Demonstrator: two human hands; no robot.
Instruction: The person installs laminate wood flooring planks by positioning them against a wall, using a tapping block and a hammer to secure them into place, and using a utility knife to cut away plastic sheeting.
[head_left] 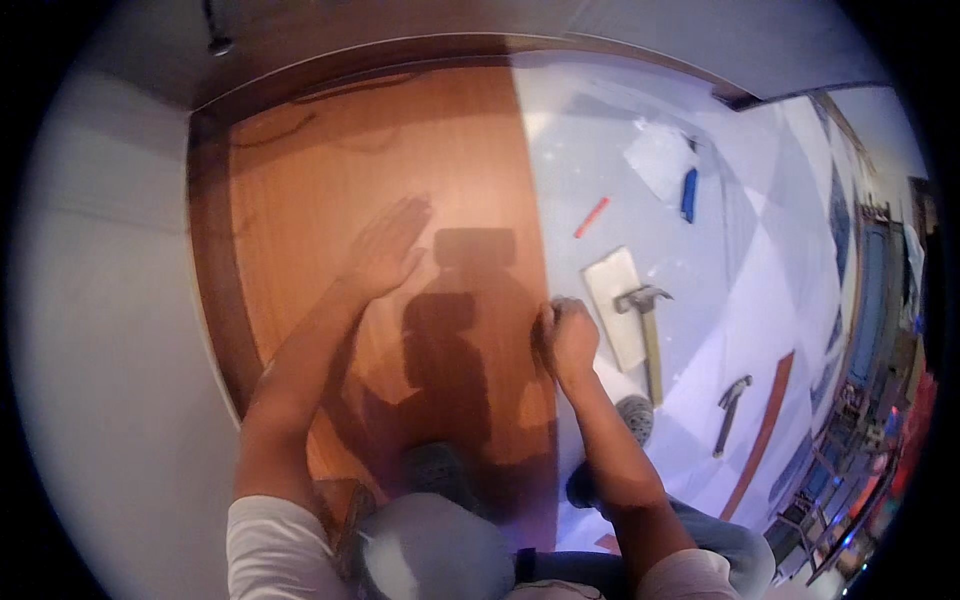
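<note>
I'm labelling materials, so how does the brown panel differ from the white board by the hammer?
The brown panel is large and wood-toned; the white board is much smaller and pale. The left hand is over the brown panel, while a hammer overlaps the white board's right edge. Both look flat.

Red stick (592, 217), blue tool (689, 195) at two o'clock, hammer (654, 352) overlapping pale slab (612, 310) at three — second hammer (728, 417), reddish-brown strip (763, 430) at four

L hand (390, 248) flat, R hand (572, 338) curled
</note>
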